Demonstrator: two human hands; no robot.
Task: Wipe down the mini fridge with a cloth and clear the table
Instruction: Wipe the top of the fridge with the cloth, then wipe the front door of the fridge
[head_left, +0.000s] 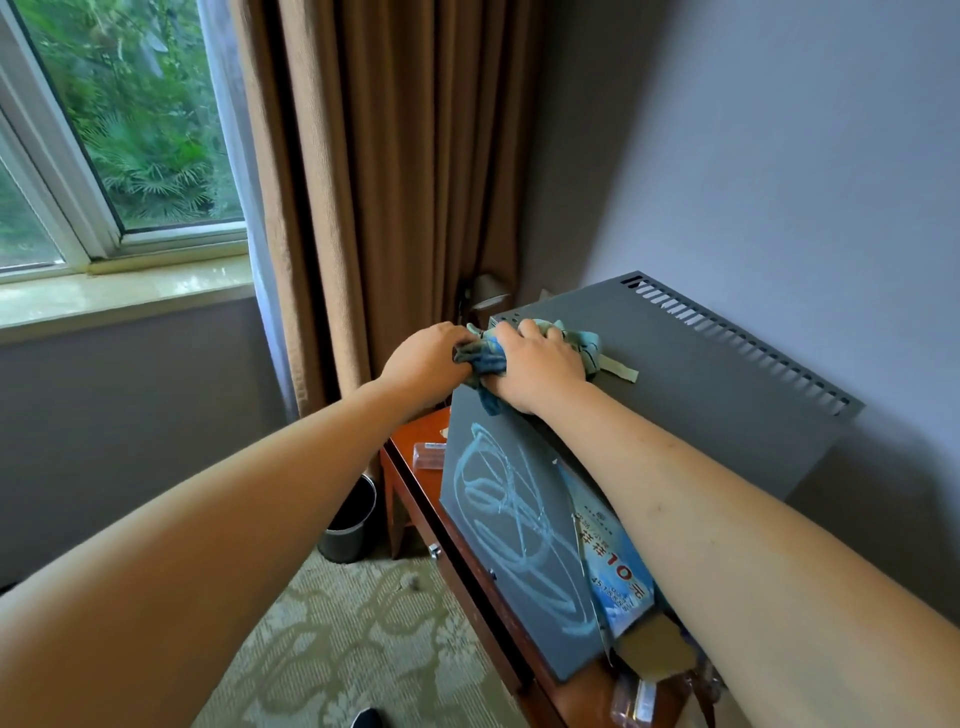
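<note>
Mini fridge (691, 395), dark grey with a row of vent slots along its back edge, sits on the wooden table (415, 441) against the wall, and I am on the wiping step at its top left corner. My right hand (535, 364) presses down on the bunched blue-green cloth (584, 343) there, fingers curled over it, so I count that as a grasp on the cloth. My left hand (423, 358) meets the cloth's other end just off the fridge's edge and seems to pinch it, though its fingertips are hidden behind the fabric.

Pale looping smears (511, 525) show on the fridge's left side face; I read them as wet wipe marks or residue, I cannot tell which. I judge the top is barely begun and that side will want a firmer pass. The next move calls for flattening the cloth under my right palm and drawing it across the top toward the vents, keeping even pressure.

Clearing the table is not yet done: a small clear packet (428, 454) lies on it beside the fridge, and a blue printed card (613, 561) leans at the fridge's front. A dark waste bin (350, 519) stands on the carpet near the table leg; I cannot see what is in it.
</note>
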